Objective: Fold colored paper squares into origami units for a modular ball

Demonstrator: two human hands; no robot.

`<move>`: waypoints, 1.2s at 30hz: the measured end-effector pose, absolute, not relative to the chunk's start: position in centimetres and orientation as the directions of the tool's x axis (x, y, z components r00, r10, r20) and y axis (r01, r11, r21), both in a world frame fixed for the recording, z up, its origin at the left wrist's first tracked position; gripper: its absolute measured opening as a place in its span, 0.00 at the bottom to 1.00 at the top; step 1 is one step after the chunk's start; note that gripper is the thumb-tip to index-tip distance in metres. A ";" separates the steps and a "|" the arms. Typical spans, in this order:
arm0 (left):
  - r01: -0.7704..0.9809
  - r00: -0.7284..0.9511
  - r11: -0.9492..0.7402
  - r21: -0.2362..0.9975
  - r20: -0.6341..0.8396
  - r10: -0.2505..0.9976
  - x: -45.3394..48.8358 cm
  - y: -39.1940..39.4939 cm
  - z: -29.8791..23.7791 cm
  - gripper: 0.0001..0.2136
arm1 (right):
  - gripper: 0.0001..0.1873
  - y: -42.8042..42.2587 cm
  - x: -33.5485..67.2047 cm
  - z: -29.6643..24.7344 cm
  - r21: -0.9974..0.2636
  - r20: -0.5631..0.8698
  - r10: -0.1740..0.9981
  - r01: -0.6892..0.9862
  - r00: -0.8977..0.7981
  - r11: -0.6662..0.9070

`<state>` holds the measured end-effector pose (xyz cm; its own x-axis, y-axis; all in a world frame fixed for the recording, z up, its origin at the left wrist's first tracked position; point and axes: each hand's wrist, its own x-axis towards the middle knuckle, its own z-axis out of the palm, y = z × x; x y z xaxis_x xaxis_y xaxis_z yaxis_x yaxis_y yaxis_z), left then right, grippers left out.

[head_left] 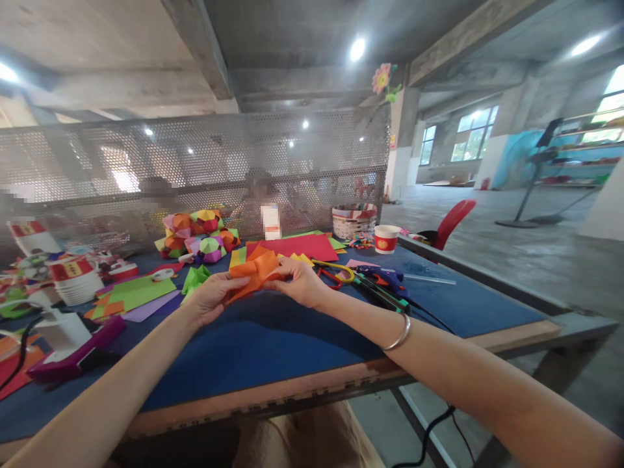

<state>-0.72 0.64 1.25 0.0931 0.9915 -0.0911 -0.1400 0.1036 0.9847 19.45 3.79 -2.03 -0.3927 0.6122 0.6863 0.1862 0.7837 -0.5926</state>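
Note:
Both my hands hold a folded orange paper piece [257, 269] just above the blue table mat [273, 338]. My left hand [210, 298] pinches its left end with closed fingers. My right hand [301, 281], a silver bangle on its wrist, grips the right side with fingers curled round the paper. A small folded green paper [195, 278] lies just left of my left hand.
Coloured paper sheets [136, 294], a red sheet [305, 246], folded paper balls [199, 237], yellow-handled scissors [334, 271], a glue gun [385, 279], a red-and-white cup [387, 238], a basket [353, 220], stacked cups [75, 278]. A perforated metal screen [195, 169] backs the table; red chair [451, 222] right.

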 end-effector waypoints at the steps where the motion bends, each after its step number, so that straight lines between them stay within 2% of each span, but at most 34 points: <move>1: -0.118 0.111 0.098 0.988 -0.085 0.990 -0.7 0.6 1.2 0.07 | 0.19 3.8 19.4 -2.0 -0.644 0.671 0.648 0.150 -0.360 0.750; 4: -0.063 0.175 0.052 0.997 -0.040 0.984 -0.7 0.5 1.1 0.09 | 0.24 3.8 19.2 -2.1 -0.802 0.564 0.765 0.017 -0.310 0.597; 7: -0.042 0.210 0.004 0.999 0.005 0.978 -0.8 0.5 1.2 0.15 | 0.25 3.6 19.0 -2.1 -0.860 0.500 0.805 -0.075 -0.319 0.505; 10: -0.024 0.213 -0.021 0.999 0.026 0.977 -1.1 0.6 1.2 0.15 | 0.24 3.2 19.0 -1.9 -0.855 0.508 0.800 -0.081 -0.320 0.511; 13: -0.043 0.226 -0.028 0.999 0.037 0.974 -1.2 0.5 0.9 0.16 | 0.25 2.8 19.1 -1.7 -0.832 0.529 0.786 -0.018 -0.320 0.554; 18: -0.091 0.241 -0.045 0.995 0.066 0.968 -1.1 0.6 0.1 0.21 | 0.24 2.4 18.9 -1.6 -0.680 0.655 0.672 0.118 -0.345 0.724; 23: 0.000 0.174 -0.087 0.996 0.086 0.981 -1.1 0.7 -0.1 0.16 | 0.22 2.2 18.6 -1.7 -0.624 0.705 0.607 0.087 -0.367 0.777; 26: 0.078 0.171 -0.075 0.994 0.060 0.983 -0.9 0.7 -0.1 0.13 | 0.19 2.2 18.5 -1.8 -0.688 0.681 0.651 0.012 -0.335 0.726; 29: 0.105 0.245 -0.022 0.994 -0.004 0.970 -0.5 0.6 -0.2 0.11 | 0.15 2.4 18.5 -1.9 -0.776 0.600 0.742 0.004 -0.299 0.630; 31: 0.052 0.273 0.007 0.999 -0.021 0.962 -0.2 0.4 -0.1 0.11 | 0.15 2.5 18.6 -2.0 -0.807 0.558 0.786 0.049 -0.265 0.589; 34: -0.048 0.216 0.013 0.999 -0.003 0.976 0.1 0.0 0.6 0.06 | 0.18 2.8 18.8 -1.9 -0.806 0.559 0.808 0.107 -0.185 0.582; 36: -0.110 0.189 0.015 0.994 0.007 0.982 0.2 -0.3 1.1 0.10 | 0.20 2.9 19.0 -1.8 -0.804 0.567 0.812 0.119 -0.138 0.582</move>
<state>0.24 -0.30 1.08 0.1888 0.9820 0.0065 -0.1099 0.0145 0.9938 18.97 2.92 -1.82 -0.1376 0.8119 0.5674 0.1188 0.5823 -0.8043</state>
